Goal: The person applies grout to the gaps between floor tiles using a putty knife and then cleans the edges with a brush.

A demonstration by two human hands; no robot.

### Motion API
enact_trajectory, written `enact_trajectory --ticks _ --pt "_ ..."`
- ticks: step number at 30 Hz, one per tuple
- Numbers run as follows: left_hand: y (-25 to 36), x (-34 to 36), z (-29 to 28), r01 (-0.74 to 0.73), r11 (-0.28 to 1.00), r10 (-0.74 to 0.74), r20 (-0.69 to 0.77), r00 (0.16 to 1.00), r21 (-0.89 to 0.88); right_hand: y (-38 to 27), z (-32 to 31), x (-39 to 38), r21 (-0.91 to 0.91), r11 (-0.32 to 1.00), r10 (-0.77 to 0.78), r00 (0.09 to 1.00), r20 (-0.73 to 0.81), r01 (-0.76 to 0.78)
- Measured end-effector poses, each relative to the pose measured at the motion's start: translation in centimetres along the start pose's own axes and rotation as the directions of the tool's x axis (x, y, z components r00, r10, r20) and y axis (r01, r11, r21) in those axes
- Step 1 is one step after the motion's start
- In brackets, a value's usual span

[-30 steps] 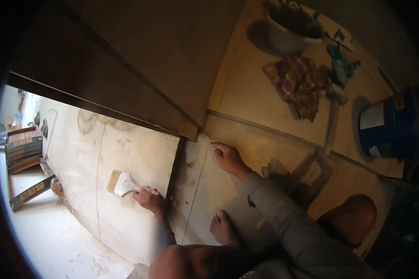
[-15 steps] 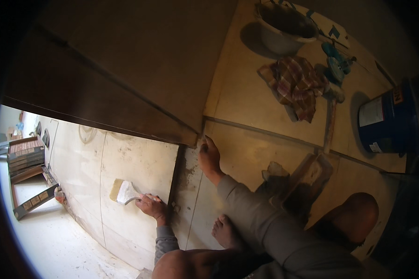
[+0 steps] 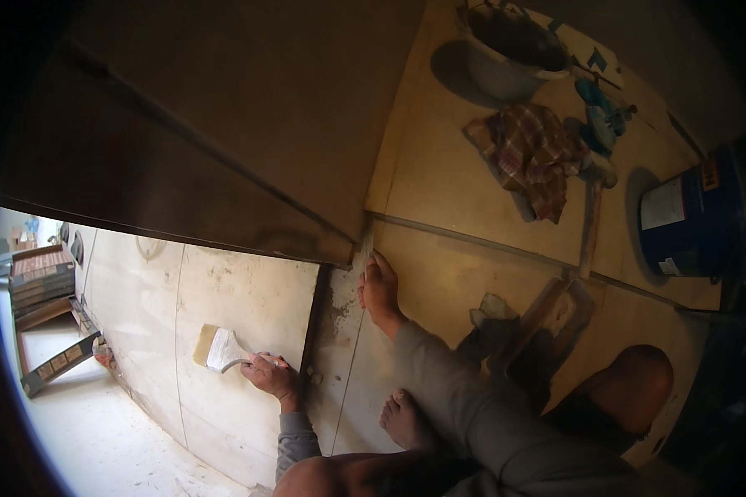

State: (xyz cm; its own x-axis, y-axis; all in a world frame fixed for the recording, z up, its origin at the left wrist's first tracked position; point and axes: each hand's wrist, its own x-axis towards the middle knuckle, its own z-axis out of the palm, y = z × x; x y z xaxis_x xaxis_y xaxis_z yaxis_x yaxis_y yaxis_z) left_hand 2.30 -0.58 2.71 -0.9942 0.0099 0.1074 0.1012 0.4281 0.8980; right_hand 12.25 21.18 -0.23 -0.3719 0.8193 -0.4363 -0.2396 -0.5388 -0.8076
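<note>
My left hand (image 3: 271, 377) is closed round the handle of a wide paintbrush (image 3: 221, 349). Its pale bristles point left, above the light tiles. My right hand (image 3: 379, 286) is closed beside the lower corner of the dark wall panel (image 3: 307, 224). From its fingers a thin, pale, flat tool (image 3: 367, 243) sticks up toward the gap at that corner; its kind is too small to make out. Below the hand runs a rough, stained strip of floor (image 3: 340, 302) between the dark tile edge and the yellowish tiles.
On the right lie a checked cloth (image 3: 535, 153), a hammer (image 3: 593, 207), a teal power tool (image 3: 603, 116) and a long tray (image 3: 547, 331). A whitish basin (image 3: 510, 70) stands behind, a blue bucket (image 3: 692, 219) at far right. Stacked boxes (image 3: 43, 277) are at far left.
My right hand has drawn slightly down and right from the panel's corner, and more of the thin tool shows. The brush in my left hand has shifted slightly downward.
</note>
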Motion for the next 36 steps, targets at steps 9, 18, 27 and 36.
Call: enact_trajectory --ticks 9,18,27,36 --pt "0.8 -0.3 1.6 0.096 0.974 -0.112 -0.066 0.992 -0.205 1.7 -2.0 2.4 -0.421 0.892 -0.189 0.982 -0.012 0.167" --pt "-2.8 0.6 -0.2 -0.317 0.935 0.325 -0.028 0.945 0.161 -3.3 -6.2 2.6 -0.647 0.698 -0.229 0.952 0.204 0.306" --pt "-0.1 -0.3 1.2 0.063 0.982 -0.081 -0.096 0.992 -0.179 -4.3 -8.4 2.3 -0.559 0.822 0.019 0.977 0.214 0.107" --pt "-1.2 0.2 0.0 0.065 0.985 -0.08 -0.09 0.993 -0.16 -6.9 -6.3 -1.0 -0.511 0.851 0.268 0.938 0.221 -0.123"
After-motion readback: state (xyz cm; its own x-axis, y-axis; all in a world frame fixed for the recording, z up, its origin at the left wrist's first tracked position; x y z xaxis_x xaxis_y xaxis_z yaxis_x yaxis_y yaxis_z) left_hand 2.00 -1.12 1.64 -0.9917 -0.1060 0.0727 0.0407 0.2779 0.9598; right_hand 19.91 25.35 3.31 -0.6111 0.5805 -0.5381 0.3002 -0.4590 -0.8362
